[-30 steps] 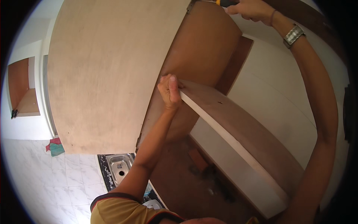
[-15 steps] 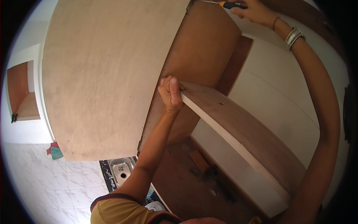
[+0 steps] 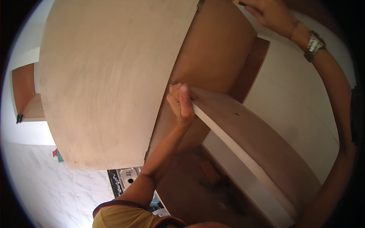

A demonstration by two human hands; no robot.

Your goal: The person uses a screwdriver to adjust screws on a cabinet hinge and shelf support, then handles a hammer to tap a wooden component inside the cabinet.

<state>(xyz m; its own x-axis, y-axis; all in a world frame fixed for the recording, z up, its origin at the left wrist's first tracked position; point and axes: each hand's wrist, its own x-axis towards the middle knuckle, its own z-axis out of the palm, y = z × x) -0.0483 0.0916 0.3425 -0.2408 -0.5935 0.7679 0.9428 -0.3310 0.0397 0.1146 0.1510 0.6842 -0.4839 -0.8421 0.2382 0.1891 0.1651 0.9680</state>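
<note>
My left hand (image 3: 180,101) is closed round the upper end of a brown-faced board (image 3: 252,133) with a pale edge, which slopes down to the lower right. Up at the top edge, my right hand (image 3: 268,15) grips a screwdriver (image 3: 238,2) with a yellow and black handle; its tip is out of view. Between and behind my hands is a wooden cabinet interior (image 3: 209,53). A large pale wooden door (image 3: 106,79) hangs open to the left, with metal hinges (image 3: 199,5) along its right edge.
At the left, a small open wooden niche (image 3: 23,85) sits in the white wall. Below the door are marble-patterned tiles (image 3: 85,190), red and green cloths (image 3: 59,155) and a steel sink (image 3: 128,176). Under the board lies a dark brown surface (image 3: 178,178) with dim objects on it.
Both my hands, the cabinet and the board have shifted slightly right in the view; the left hand sits lower. My right hand still grips the screwdriver, less of which now shows.
</note>
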